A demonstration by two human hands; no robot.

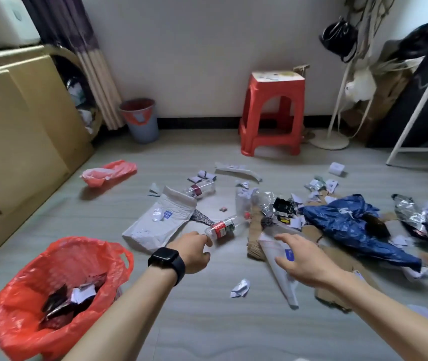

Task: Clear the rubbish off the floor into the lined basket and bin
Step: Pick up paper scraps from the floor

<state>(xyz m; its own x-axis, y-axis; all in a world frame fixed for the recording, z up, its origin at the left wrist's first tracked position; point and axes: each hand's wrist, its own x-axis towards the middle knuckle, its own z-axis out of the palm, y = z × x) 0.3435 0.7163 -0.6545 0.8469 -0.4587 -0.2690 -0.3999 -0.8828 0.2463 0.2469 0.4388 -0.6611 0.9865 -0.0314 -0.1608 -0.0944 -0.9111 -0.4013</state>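
Two bare forearms are seen from the lower edge of the view. No sleeves are worn; both arms are uncovered to the frame edge. A watch (163, 257) is worn on the left wrist: black rectangular case with rounded corners, dark blank face, black smooth strap (179, 270) wrapped around the wrist. The left hand (193, 252) and right hand (301, 261) are ungloved. No rings are seen on the visible fingers.
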